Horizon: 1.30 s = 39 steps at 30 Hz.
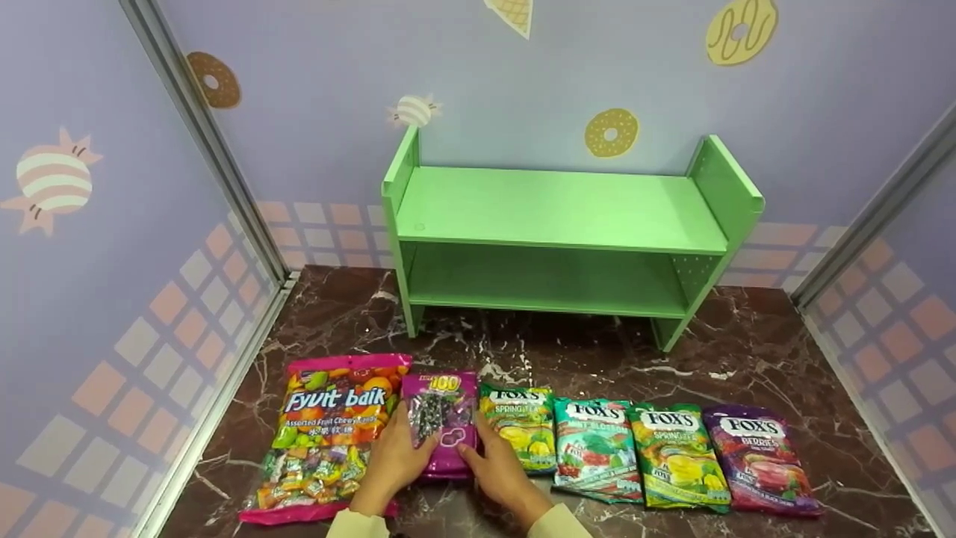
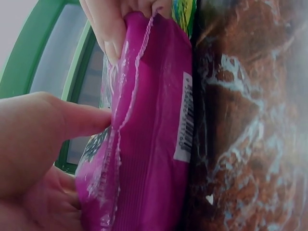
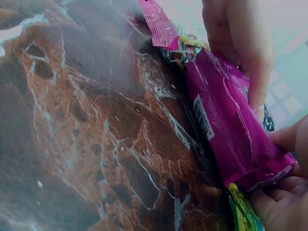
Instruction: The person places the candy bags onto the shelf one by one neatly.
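Both of my hands grip a purple candy bag [image 1: 450, 411] from its two sides. The left hand [image 1: 398, 453] has its thumb over the front, with fingers along the left edge. On the opposite edge, the right hand [image 1: 499, 465] holds it with the thumb also on the front. The wrist views show the bag's crimped end seam and a barcode label [image 2: 184, 118] low on it. To the left lies a large pink-edged bag of assorted fruit chewy candy [image 1: 336, 426], partly behind the left hand. A green-and-yellow Fox's spring tea bag [image 1: 523, 430] lies beside the right hand.
Further right in a row lie a Fox's mint bag [image 1: 597, 448], another spring tea bag [image 1: 680, 456] and a Fox's berries bag [image 1: 762, 459]. A green two-tier shelf [image 1: 560, 209] stands behind on the dark marbled surface [image 1: 343, 321], against a lilac wall [image 1: 523, 97].
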Each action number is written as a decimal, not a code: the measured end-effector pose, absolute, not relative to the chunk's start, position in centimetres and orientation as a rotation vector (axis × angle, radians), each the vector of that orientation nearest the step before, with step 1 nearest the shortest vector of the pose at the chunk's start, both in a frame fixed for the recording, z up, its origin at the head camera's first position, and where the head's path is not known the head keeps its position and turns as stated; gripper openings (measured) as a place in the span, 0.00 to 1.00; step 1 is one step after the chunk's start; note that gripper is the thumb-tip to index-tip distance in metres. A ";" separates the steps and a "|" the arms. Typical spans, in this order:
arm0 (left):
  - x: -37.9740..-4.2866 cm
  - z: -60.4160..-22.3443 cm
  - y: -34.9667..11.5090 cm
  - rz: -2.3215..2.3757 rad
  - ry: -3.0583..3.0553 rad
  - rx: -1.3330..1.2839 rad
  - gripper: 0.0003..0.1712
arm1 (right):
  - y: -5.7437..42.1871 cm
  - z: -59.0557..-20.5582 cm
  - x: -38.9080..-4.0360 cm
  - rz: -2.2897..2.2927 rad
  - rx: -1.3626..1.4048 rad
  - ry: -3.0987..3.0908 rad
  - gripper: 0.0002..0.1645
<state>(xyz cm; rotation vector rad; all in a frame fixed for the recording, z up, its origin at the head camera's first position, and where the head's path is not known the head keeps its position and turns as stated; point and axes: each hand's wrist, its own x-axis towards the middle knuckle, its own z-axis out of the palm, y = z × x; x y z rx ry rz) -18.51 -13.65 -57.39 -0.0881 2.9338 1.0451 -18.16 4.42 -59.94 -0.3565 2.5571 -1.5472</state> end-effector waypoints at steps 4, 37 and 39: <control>-18.5 -57.3 -13.6 1.058 2.963 -0.085 0.48 | 4.2 -59.9 -18.1 -1.564 -0.348 2.556 0.37; -17.9 -56.0 -12.7 1.299 3.051 -0.114 0.29 | 4.0 -58.5 -17.9 -1.691 -0.370 2.530 0.37; -17.9 -55.9 -12.6 1.306 3.043 -0.121 0.29 | 4.0 -58.5 -17.9 -1.698 -0.369 2.524 0.37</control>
